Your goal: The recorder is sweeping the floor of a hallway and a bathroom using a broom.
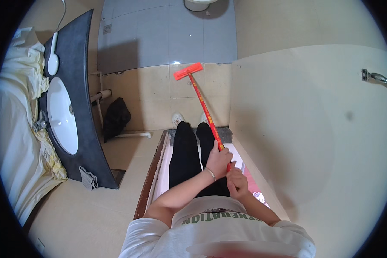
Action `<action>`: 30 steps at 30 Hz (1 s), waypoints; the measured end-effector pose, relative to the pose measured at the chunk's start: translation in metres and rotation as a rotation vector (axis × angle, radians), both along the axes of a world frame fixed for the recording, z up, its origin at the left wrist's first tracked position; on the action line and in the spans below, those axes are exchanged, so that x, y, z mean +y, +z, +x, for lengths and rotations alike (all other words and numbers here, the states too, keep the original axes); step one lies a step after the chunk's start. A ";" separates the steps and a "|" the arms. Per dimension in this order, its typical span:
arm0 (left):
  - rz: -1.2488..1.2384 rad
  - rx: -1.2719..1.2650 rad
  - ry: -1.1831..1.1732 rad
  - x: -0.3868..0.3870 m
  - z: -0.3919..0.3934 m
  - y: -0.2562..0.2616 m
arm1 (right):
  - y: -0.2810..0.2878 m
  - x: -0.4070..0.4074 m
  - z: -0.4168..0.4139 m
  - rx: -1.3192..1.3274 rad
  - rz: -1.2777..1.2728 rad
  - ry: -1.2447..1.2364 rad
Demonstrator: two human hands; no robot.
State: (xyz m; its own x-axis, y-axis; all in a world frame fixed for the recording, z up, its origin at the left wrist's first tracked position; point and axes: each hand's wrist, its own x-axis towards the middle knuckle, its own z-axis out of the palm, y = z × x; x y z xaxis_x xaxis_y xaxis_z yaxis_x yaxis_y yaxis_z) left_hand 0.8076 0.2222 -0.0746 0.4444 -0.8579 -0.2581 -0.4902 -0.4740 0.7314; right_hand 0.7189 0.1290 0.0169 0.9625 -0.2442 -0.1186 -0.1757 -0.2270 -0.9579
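Note:
Both my hands grip the red-and-yellow patterned pole (204, 106) of a long-handled floor cleaning tool. Its flat orange-red head (187, 71) is over the beige floor tiles, close to the grey-tiled part; whether it is a brush or a squeegee I cannot tell. My left hand (218, 162), a bangle on its wrist, wraps the pole farther up. Just below it, my right hand (237, 183) closes around the end of the handle. The pole slants up and leftward, passing over my right shoe (204, 118).
To the left, a dark washbasin counter (84, 106) holds a white oval sink (59, 119) and a shower head (53, 63). A black bag (116, 114) hangs or lies beneath, near white pipes. A pale door (296, 129) stands at right. A toilet base (198, 4) is ahead. I stand by a stone threshold (225, 134).

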 end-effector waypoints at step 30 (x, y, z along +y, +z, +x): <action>0.139 0.000 -0.399 -0.042 -0.030 0.001 | 0.023 -0.018 -0.064 0.778 -0.098 -0.190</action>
State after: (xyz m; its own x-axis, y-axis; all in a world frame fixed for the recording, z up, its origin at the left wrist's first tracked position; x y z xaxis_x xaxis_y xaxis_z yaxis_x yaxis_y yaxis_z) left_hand 0.7773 0.1799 -0.0741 0.0840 -0.9199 -0.3831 -0.6553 -0.3407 0.6742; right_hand 0.6552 0.1105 0.0400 0.5536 -0.4396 -0.7073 -0.8283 -0.2023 -0.5225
